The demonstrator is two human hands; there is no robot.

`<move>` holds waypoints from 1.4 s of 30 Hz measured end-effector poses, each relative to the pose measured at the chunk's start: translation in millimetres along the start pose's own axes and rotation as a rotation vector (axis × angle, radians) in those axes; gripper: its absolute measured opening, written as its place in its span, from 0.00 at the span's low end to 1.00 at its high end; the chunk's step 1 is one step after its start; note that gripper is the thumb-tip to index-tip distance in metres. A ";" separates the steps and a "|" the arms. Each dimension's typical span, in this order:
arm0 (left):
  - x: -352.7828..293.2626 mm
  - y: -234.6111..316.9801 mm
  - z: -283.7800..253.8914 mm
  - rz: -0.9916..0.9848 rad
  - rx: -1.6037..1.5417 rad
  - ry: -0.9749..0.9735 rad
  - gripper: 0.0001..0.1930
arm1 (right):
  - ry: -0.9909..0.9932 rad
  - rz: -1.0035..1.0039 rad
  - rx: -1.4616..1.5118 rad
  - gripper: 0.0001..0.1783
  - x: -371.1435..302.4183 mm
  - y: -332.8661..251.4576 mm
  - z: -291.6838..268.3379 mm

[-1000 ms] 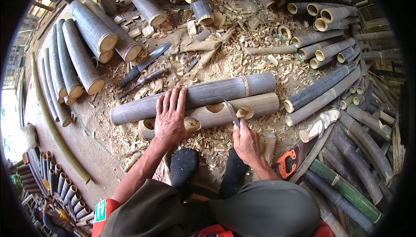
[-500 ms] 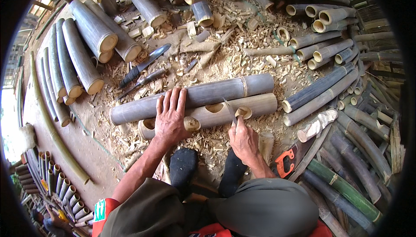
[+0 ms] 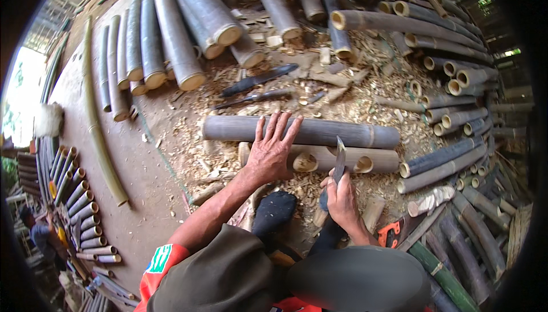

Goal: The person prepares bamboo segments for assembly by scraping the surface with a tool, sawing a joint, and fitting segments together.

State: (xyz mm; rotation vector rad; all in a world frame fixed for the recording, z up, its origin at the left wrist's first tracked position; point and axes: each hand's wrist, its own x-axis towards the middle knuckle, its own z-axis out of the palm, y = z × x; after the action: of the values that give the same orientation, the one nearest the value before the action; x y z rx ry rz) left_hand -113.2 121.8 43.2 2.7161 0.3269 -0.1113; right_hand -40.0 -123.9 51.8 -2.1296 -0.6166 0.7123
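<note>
A pale bamboo tube (image 3: 385,158) with holes cut in its wall lies crosswise in front of me. Against its far side rests a longer dark bamboo tube (image 3: 337,129). My left hand (image 3: 269,155) lies across both tubes with spread fingers, their tips on the dark one; the palm hides part of the holed tube. Closed round a knife, my right hand (image 3: 343,200) is just on the near side of the holed tube. The knife blade (image 3: 339,163) points up and away from me, overlapping the tube between two holes. My fingers hide most of its handle.
Beyond the tubes lie a dark-handled big knife (image 3: 260,79) and a slim tool (image 3: 257,98) among wood shavings. Bamboo tubes are stacked around. An orange-handled saw (image 3: 389,235) is at right, near my dark-socked feet (image 3: 275,212). Another person (image 3: 43,235) is at far left.
The view has swung left, so the scene sits farther right. The knife's tip has left the hole's edge and points more upright. My left fingers have spread wider.
</note>
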 end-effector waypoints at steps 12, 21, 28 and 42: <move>-64.7 -102.3 -21.6 -0.233 -0.024 0.053 0.77 | -0.361 -0.316 -0.117 0.16 25.8 -58.9 116.8; -66.6 -112.0 -15.9 -0.216 -0.122 0.098 0.75 | -0.362 -0.215 -0.207 0.14 32.4 -67.0 135.3; -65.2 -111.4 -13.4 -0.210 -0.130 0.104 0.74 | -0.343 -0.135 -0.196 0.15 33.5 -70.4 140.9; -65.5 -108.3 -14.0 -0.221 -0.138 0.106 0.75 | -0.432 -0.034 -0.031 0.14 43.1 -70.5 120.6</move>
State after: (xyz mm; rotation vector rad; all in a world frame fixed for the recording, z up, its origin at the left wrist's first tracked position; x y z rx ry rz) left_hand -202.7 210.1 22.9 2.5464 0.6411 -0.0057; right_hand -102.0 7.1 32.3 -1.9969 -0.8928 1.1634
